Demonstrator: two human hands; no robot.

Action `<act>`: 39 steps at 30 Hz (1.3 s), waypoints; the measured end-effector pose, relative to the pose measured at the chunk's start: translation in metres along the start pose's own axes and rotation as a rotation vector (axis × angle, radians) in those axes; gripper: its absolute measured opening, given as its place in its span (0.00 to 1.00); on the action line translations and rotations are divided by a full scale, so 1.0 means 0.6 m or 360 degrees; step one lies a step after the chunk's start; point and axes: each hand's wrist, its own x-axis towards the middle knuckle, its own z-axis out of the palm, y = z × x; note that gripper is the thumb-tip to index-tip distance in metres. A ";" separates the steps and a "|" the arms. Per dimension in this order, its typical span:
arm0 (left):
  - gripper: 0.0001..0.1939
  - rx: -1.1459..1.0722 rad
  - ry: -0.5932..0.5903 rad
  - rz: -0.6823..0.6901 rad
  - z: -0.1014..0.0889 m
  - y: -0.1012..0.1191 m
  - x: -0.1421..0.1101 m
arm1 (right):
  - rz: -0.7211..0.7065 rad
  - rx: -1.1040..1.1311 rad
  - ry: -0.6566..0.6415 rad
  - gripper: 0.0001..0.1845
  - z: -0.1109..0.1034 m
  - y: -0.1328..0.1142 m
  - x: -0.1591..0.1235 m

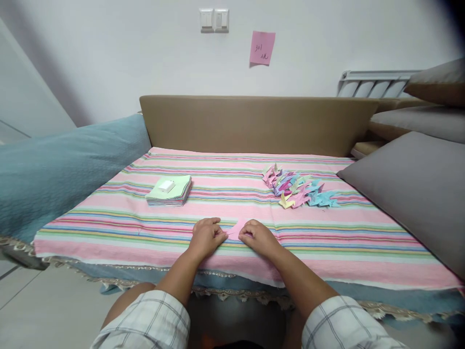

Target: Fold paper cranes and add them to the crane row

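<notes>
Between my two hands is a small folded piece of pink paper (236,230), just above or on the striped cloth. My left hand (207,237) pinches its narrow left tip between thumb and fingers. On the other side, my right hand (259,236) grips the paper's right part, and its fingers cover some of it. Farther back on the right lies a pile of folded paper cranes (300,186) in pink, purple, yellow, green and blue. A stack of square coloured paper (169,191), green on top, sits to the left with a small white box (166,186) on it.
The striped cloth (109,223) covers the seat of a sofa with a brown backrest (254,123). Grey cushions (410,189) are piled at the right, and a blue-covered armrest (72,165) bounds the left. A pink note (262,47) and switches (214,20) are on the wall.
</notes>
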 end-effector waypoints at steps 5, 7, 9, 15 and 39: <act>0.08 0.0048 0.0010 -0.0031 0.005 0.004 0.000 | 0.0031 -0.0024 0.0024 0.04 0.003 -0.003 0.000; 0.08 0.0071 0.0005 -0.0025 0.005 0.006 0.000 | 0.0036 -0.0020 0.0022 0.04 0.004 -0.002 0.000; 0.07 0.0099 0.0011 -0.0014 0.005 0.008 -0.001 | 0.0041 -0.0027 0.0019 0.03 0.005 -0.001 -0.001; 0.05 0.0072 0.0049 0.0027 0.004 0.005 -0.002 | 0.0053 -0.0116 0.0023 0.11 0.010 0.002 -0.002; 0.21 0.0284 0.0036 0.0618 0.024 0.051 -0.060 | 0.0018 -0.0200 -0.0038 0.15 0.015 0.002 0.000</act>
